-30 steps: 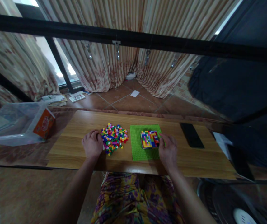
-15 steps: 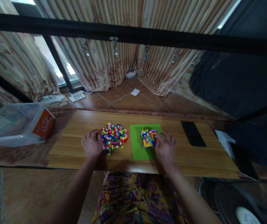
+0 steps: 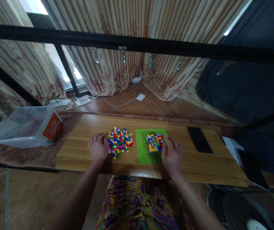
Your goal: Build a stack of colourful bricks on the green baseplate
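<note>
Little has shifted since a moment ago: our left hand [image 3: 99, 150] stays at the left edge of the brick pile [image 3: 119, 142], while our right hand [image 3: 172, 155] has slid back off the top of the built block [image 3: 154, 142] to its right side.

At far left, a clear plastic bag [image 3: 19, 127] with an orange box [image 3: 53, 130] lies off the wooden table [image 3: 79, 156], well apart from our work. Our left hand rests knuckles up with its fingers curled loosely against the pile, seemingly to keep the loose bricks together; we cannot tell whether it holds one. The green baseplate [image 3: 143, 155] lies just right of the pile, so bricks have a short way to travel. The block sits on the plate's far right corner. Our right hand's fingertips touch it there, likely to steady it, but whether they pinch it is hidden. A black phone [image 3: 199, 139] lies further right, with bare wood between. The near table edge runs close under both wrists.
</note>
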Tool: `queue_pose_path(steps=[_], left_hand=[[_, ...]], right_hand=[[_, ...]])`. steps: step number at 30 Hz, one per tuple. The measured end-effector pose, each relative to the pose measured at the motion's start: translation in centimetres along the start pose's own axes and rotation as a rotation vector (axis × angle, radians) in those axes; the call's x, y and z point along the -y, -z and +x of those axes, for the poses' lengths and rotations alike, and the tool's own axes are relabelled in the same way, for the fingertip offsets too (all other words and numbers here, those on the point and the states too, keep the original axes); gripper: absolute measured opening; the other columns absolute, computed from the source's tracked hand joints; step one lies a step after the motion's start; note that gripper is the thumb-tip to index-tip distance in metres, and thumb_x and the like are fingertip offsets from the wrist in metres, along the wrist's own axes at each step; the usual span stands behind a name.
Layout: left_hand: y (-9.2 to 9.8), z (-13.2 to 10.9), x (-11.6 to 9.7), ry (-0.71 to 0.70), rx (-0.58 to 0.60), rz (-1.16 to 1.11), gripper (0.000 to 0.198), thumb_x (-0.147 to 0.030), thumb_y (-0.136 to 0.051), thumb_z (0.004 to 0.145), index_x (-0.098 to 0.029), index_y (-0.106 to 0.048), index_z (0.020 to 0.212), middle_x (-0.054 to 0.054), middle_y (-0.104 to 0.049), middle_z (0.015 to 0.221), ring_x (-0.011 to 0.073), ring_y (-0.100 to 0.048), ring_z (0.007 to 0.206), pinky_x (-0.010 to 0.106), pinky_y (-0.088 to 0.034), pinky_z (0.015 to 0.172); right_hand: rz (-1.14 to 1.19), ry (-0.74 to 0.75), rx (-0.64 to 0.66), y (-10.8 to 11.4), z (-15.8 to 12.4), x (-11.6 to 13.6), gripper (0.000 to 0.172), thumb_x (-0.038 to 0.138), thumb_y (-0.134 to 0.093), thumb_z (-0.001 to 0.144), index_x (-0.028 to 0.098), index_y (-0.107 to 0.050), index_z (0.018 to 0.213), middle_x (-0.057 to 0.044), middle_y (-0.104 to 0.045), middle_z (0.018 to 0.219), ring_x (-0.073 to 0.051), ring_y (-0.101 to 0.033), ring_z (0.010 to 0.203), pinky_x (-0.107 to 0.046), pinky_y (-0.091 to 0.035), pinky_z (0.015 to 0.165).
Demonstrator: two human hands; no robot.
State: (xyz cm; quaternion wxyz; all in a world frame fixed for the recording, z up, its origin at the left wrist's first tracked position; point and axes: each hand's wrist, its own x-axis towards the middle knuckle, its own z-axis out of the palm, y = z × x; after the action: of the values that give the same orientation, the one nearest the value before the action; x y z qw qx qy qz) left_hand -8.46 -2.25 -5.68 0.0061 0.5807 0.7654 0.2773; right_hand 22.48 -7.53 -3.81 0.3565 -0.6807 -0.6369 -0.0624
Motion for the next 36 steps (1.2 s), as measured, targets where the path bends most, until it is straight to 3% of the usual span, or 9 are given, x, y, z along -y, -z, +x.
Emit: queue_pose_path(steps=[3, 7, 14, 20, 26, 32, 36], left_hand=[[0.0, 0.0, 0.0, 0.003, 0.007, 0.002, 0.028, -0.027, -0.046, 0.088, -0.02, -0.07, 0.1, 0.008, -0.069, 0.114, 0.0264, -0.058, 0.107, 0.041, -0.04, 0.095], [-0.2, -0.1, 0.1, 0.01, 0.013, 0.009, 0.028, -0.026, -0.046, 0.088, -0.02, -0.069, 0.102, 0.008, -0.068, 0.115, 0.0263, -0.057, 0.108, 0.041, -0.039, 0.095], [-0.2, -0.2, 0.1, 0.021, 0.009, 0.008, 0.028, -0.026, -0.046, 0.088, -0.02, -0.069, 0.102, 0.008, -0.068, 0.115, 0.0266, -0.057, 0.108, 0.041, -0.04, 0.094], [-0.2, -0.2, 0.1, 0.035, 0.015, -0.02, 0.028, -0.024, -0.047, 0.087, -0.021, -0.069, 0.103, 0.009, -0.067, 0.115, 0.0269, -0.056, 0.11, 0.043, -0.04, 0.096], [-0.1, -0.1, 0.0, 0.032, 0.021, -0.013, 0.028, -0.025, -0.047, 0.087, -0.021, -0.069, 0.102, 0.009, -0.068, 0.114, 0.0269, -0.057, 0.109, 0.043, -0.04, 0.096], [-0.1, -0.1, 0.0, 0.015, 0.006, -0.001, 0.027, -0.026, -0.046, 0.088, -0.021, -0.07, 0.1, 0.008, -0.068, 0.115, 0.0268, -0.057, 0.108, 0.041, -0.039, 0.095], [-0.1, 0.0, 0.1, 0.01, 0.005, 0.005, 0.027, -0.027, -0.047, 0.087, -0.021, -0.07, 0.1, 0.008, -0.068, 0.114, 0.0271, -0.058, 0.107, 0.041, -0.04, 0.094]], right_hand=[[0.142, 0.018, -0.004, 0.0, -1.3, 2.0, 0.03, 0.028, -0.045, 0.094, 0.022, -0.068, 0.112, -0.011, -0.066, 0.111, -0.024, -0.056, 0.104, -0.043, -0.043, 0.092], [0.28, 0.124, 0.147, -0.8, -3.4, 5.5, 0.026, 0.027, -0.046, 0.094, 0.023, -0.071, 0.101, -0.008, -0.068, 0.101, -0.021, -0.058, 0.096, -0.038, -0.046, 0.088], [0.266, 0.211, 0.339, -4.1, -3.9, 9.1, 0.021, 0.023, -0.047, 0.094, 0.022, -0.069, 0.093, -0.006, -0.066, 0.09, -0.021, -0.055, 0.089, -0.035, -0.043, 0.082], [0.149, 0.215, 0.354, -6.1, -3.2, 9.7, 0.022, 0.031, -0.049, 0.094, 0.022, -0.068, 0.092, -0.008, -0.062, 0.087, -0.023, -0.052, 0.086, -0.036, -0.038, 0.079], [0.17, 0.231, 0.364, -6.6, -3.6, 9.6, 0.02, 0.028, -0.049, 0.094, 0.023, -0.065, 0.083, -0.005, -0.061, 0.088, -0.021, -0.05, 0.086, -0.035, -0.035, 0.078], [0.254, 0.216, 0.419, -5.6, -3.9, 9.7, 0.012, 0.021, -0.054, 0.09, 0.023, -0.061, 0.081, -0.002, -0.063, 0.086, -0.02, -0.052, 0.085, -0.034, -0.036, 0.078], [0.325, 0.155, 0.345, -3.3, -3.1, 8.5, 0.015, 0.024, -0.053, 0.092, 0.024, -0.063, 0.081, -0.003, -0.065, 0.088, -0.02, -0.055, 0.088, -0.033, -0.039, 0.081]])
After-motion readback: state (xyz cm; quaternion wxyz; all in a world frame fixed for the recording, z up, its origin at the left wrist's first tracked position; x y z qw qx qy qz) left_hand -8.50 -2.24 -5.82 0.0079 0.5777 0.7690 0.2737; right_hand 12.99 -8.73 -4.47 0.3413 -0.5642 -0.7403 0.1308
